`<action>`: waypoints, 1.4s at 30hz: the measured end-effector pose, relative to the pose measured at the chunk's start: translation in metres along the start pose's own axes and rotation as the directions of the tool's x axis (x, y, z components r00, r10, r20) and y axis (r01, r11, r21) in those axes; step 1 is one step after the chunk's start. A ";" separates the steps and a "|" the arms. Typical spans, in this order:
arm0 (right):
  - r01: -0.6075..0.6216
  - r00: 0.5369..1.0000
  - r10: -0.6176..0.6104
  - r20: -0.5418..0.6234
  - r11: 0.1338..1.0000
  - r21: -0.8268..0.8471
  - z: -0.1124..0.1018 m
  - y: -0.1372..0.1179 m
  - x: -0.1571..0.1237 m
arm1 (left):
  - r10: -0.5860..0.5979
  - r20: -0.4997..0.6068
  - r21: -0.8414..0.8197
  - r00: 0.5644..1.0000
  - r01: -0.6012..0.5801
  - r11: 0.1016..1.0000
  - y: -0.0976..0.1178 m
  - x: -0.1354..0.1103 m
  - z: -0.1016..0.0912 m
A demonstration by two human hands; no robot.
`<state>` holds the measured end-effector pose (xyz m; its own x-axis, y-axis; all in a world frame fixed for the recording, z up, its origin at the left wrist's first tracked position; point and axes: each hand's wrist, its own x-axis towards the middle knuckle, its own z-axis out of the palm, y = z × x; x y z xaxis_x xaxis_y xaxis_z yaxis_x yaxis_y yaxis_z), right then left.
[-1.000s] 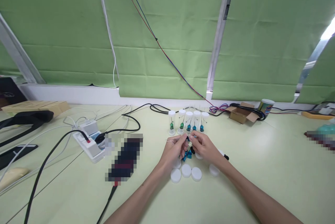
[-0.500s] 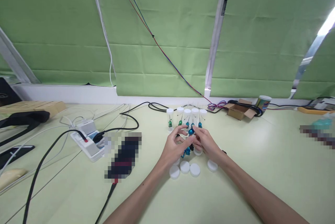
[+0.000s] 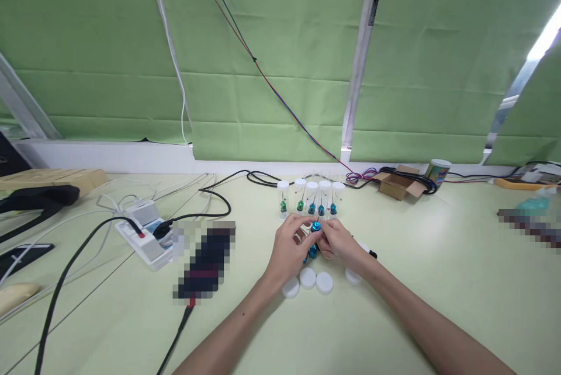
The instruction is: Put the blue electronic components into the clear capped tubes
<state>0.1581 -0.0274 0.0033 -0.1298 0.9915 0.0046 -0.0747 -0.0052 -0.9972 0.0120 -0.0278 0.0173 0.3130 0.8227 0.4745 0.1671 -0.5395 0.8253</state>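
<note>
Between the fingertips of both hands sits a small shiny blue piece [image 3: 316,226] with a thin stem pointing up. My left hand [image 3: 286,249] pinches it from the left, and my right hand [image 3: 340,242] closes on it from the right. Below them, more blue pieces [image 3: 312,251] lie on the table, partly covered by my fingers. Round white caps [image 3: 324,283] rest in front of my hands, one of them partly under my right forearm. Just beyond stand several clear vials with white caps [image 3: 283,186], holding green or blue pieces on wires.
A power strip [image 3: 151,243] with black and white cables lies left, beside a blurred dark object [image 3: 205,261]. Toward the back right are an open cardboard box [image 3: 397,185], a coiled black cable and a can [image 3: 437,173]. Green blinds [image 3: 272,112] hang behind the table [image 3: 438,270].
The blue piece has turned so its stem points up, and both hands have shifted slightly down and left. The whole view has also moved slightly.
</note>
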 end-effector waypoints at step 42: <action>0.481 0.638 -0.757 -0.140 0.534 -0.695 -0.013 -0.014 -0.009 | -0.132 0.068 0.565 0.989 0.071 0.822 -0.007 0.006 -0.016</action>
<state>0.1736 -0.0345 0.0161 0.1126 0.6544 0.7477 0.5848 0.5647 -0.5823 -0.0020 -0.0168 0.0192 0.3512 0.8726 0.3394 0.6879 -0.4864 0.5387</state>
